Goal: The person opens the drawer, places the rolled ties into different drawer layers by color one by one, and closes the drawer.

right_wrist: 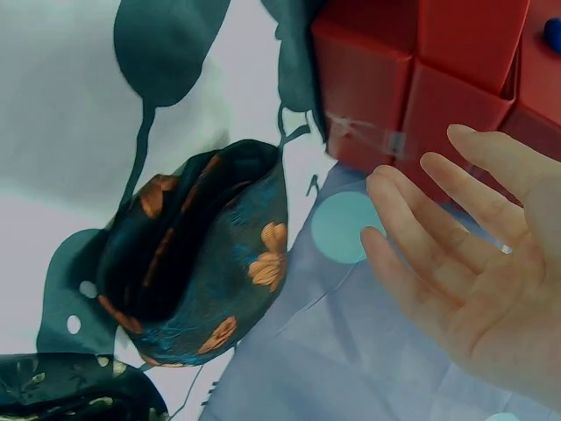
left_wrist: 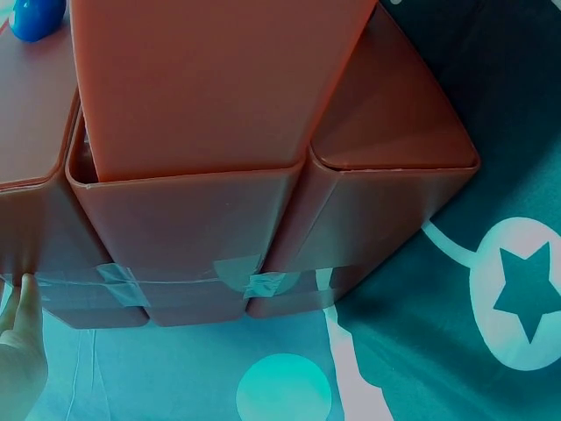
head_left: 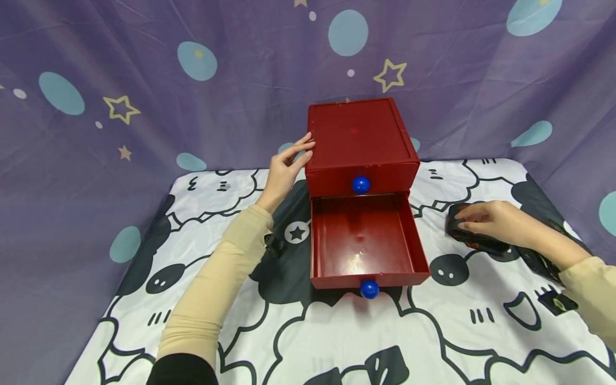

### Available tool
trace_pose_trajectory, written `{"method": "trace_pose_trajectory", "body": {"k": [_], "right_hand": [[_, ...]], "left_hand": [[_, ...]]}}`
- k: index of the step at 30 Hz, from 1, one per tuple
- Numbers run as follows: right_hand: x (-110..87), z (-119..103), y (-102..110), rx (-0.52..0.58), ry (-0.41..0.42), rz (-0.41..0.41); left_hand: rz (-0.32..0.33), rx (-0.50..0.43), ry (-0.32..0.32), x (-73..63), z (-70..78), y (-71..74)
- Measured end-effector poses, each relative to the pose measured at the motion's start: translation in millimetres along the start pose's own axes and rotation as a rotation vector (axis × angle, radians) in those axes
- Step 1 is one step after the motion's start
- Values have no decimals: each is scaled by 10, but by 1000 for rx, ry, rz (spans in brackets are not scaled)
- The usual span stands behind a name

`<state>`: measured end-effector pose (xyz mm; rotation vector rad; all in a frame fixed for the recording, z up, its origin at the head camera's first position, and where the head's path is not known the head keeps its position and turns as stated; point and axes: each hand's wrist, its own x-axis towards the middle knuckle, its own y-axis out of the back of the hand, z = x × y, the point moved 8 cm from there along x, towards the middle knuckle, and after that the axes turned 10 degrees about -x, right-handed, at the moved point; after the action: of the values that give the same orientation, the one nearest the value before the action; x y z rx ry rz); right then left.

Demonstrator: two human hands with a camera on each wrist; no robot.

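Observation:
A red drawer cabinet (head_left: 361, 133) with blue knobs stands at the back of the table. The drawer (head_left: 361, 240) under its top one is pulled out, and its visible inside holds nothing. My left hand (head_left: 289, 168) rests its extended fingertips on the cabinet's left side, near the top edge. On the right, my right hand (head_left: 500, 224) hovers over a dark pouch (head_left: 491, 245) with its fingers loosely bent. In the right wrist view this pouch (right_wrist: 254, 263) shows orange flowers and a gaping mouth, and the fingers are spread apart beside it, holding nothing.
A second dark pouch (right_wrist: 79, 386) with a gold pattern lies beside the flowered one, partly under my right forearm in the head view. Clear tape (left_wrist: 263, 284) runs across the cabinet's stacked units. A purple curtain (head_left: 264, 69) hangs behind the cartoon-print tablecloth (head_left: 298, 331).

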<state>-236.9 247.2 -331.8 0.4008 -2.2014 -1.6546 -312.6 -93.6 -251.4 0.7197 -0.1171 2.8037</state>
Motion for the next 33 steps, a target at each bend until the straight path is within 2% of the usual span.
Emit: {"method": "trace_pose_trajectory", "body": {"k": [7,12,19,27,33], "right_hand": [[37,127,-12,11,16,19],[60,221,-13,6,-4,13],[92,363,-72,36,-44,-37],[125,495,-121,12,-95,-70],[137,630,-192,58,-181,-141]], "left_hand": [[-1,-3,7,-2,-2,2],[-4,-6,2,0,1,1],[-4,-2,10,-2,-8,4],[1,3,3,-2,-11,11],[-1,7,-5,-1,-2,2]]}}
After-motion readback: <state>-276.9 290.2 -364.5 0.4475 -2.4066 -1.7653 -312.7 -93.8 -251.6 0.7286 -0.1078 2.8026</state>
